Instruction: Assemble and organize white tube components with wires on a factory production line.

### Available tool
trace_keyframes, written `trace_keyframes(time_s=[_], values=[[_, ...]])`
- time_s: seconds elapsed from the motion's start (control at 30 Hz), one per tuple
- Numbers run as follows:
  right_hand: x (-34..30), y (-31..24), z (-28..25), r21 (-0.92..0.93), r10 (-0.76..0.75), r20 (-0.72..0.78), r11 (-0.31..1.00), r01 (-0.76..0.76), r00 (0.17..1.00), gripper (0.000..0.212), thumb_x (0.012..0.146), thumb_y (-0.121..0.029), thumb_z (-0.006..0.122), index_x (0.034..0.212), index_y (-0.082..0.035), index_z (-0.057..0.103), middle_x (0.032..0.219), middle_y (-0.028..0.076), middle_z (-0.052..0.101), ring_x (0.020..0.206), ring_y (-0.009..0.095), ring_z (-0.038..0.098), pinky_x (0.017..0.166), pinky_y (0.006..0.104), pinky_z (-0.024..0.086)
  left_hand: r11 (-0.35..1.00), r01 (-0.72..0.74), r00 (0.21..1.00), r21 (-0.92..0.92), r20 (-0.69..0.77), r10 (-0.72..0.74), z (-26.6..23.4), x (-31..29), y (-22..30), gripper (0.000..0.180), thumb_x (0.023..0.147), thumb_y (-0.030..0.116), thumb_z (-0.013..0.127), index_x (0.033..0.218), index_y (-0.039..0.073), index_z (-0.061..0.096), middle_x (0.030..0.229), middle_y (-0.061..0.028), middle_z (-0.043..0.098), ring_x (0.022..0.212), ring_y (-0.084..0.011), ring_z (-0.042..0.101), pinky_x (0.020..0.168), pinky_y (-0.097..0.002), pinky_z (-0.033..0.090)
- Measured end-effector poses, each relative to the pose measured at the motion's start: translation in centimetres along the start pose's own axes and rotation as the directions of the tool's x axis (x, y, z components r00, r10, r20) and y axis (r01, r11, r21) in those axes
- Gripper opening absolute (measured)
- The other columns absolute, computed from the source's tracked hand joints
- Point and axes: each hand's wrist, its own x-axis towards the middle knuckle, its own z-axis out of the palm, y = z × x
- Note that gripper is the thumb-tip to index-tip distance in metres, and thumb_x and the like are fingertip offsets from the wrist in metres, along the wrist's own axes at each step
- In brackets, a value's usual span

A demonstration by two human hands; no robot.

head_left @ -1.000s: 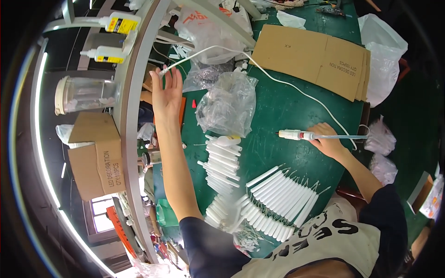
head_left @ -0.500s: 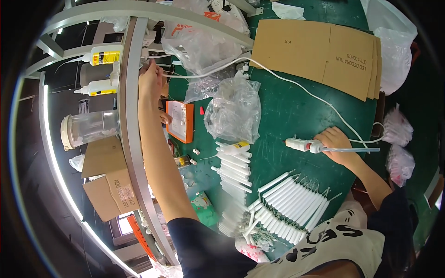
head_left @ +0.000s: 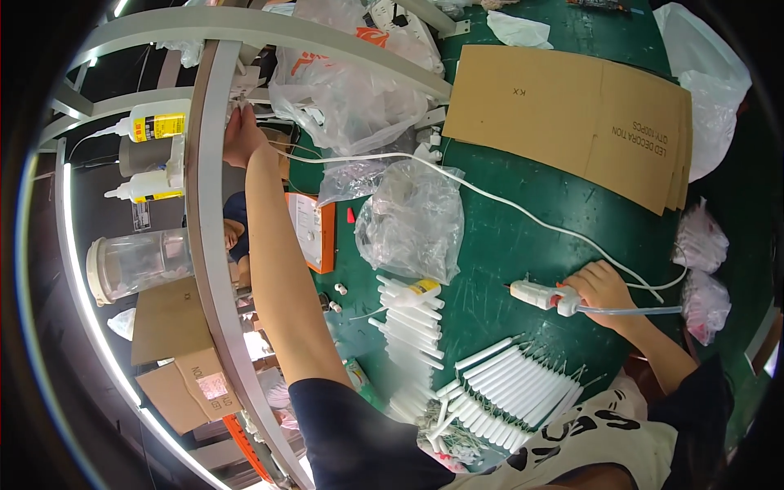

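My left arm stretches to the far left, where my left hand (head_left: 242, 135) has its fingers drawn together at a white fitting (head_left: 243, 85) on the shelf frame. What the fingertips hold is hidden. On the right, my right hand (head_left: 598, 292) is closed round the handle of a white glue gun (head_left: 535, 295), its nozzle pointing left. A clear glue stick (head_left: 633, 310) sticks out of its back. A white cord (head_left: 523, 208) curves from near my right hand across the table toward my left hand. Below lie rows of white candle-like sticks (head_left: 510, 371) with thin wires and plain white tubes (head_left: 406, 327).
Flat cardboard (head_left: 563, 114) lies at the back right. Crumpled clear bags (head_left: 412, 216) and an orange-edged box (head_left: 325, 237) are mid-left. The shelf rail (head_left: 214, 245) carries glue bottles (head_left: 155, 126), a clear jar (head_left: 151, 263) and a carton (head_left: 175, 351). Another person's hand (head_left: 233, 234) shows behind it.
The whole view has shifted, so the table things sit lower. My left hand has moved a little farther left against the shelf frame. My right hand stays at the glue gun.
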Motion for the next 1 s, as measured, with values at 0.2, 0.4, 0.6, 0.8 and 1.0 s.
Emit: trace_keyframes(time_s=[0.2,0.4,0.6,0.8,1.0], values=[[0.2,0.1,0.0,0.011,-0.007,0.009,1.0,0.007,1.0,0.024,0.065,-0.009,0.068,0.087,-0.003,0.061,0.082,0.008,0.062,0.076,0.024,0.056,0.072,0.0338,0.044,0.997,-0.078,0.995,0.025,0.07,0.076,0.3,0.1,-0.7,0.022,0.074,0.003,0.074,0.095,-0.003,0.07,0.095,-0.0125,0.07,0.083,-0.0197,0.066,0.078,-0.0292,0.051],[0.2,0.0,-0.3,0.009,-0.012,0.036,1.0,0.012,0.999,0.024,0.065,-0.01,0.068,0.087,-0.003,0.061,0.082,0.008,0.062,0.076,0.023,0.056,0.072,0.033,0.044,0.982,-0.186,0.976,-0.02,0.115,0.187,0.3,0.9,-1.1,0.021,0.076,0.003,0.072,0.097,-0.002,0.07,0.096,-0.0128,0.07,0.084,-0.0195,0.065,0.079,-0.0285,0.05],[0.2,0.1,-0.2,-0.005,-0.008,0.038,1.0,0.008,0.999,0.024,0.065,-0.01,0.067,0.087,-0.003,0.061,0.083,0.008,0.062,0.076,0.023,0.056,0.072,0.0323,0.044,0.988,-0.153,0.98,-0.023,0.126,0.154,0.7,0.9,-1.2,0.024,0.08,0.003,0.069,0.103,-0.002,0.068,0.098,-0.0095,0.069,0.087,-0.0154,0.063,0.081,-0.0246,0.049],[0.1,0.2,0.0,-0.035,-0.033,0.059,0.999,0.035,0.998,0.025,0.064,-0.01,0.067,0.088,-0.004,0.062,0.084,0.007,0.062,0.078,0.022,0.056,0.073,0.0321,0.043,0.981,-0.193,0.979,0.009,0.07,0.192,1.6,1.2,-1.1,0.024,0.08,0.007,0.07,0.102,-0.003,0.068,0.097,-0.0107,0.069,0.084,-0.0156,0.064,0.077,-0.0252,0.05],[-0.3,0.4,0.4,-0.062,-0.03,0.021,0.998,0.031,0.999,0.022,0.065,-0.01,0.067,0.087,-0.005,0.061,0.082,0.007,0.062,0.075,0.022,0.056,0.071,0.0323,0.043,0.975,-0.211,0.97,0.072,0.135,0.2,1.9,2.0,-1.8,0.024,0.081,0.01,0.069,0.103,0.0,0.068,0.098,-0.0099,0.069,0.086,-0.0167,0.064,0.08,-0.0259,0.05]])
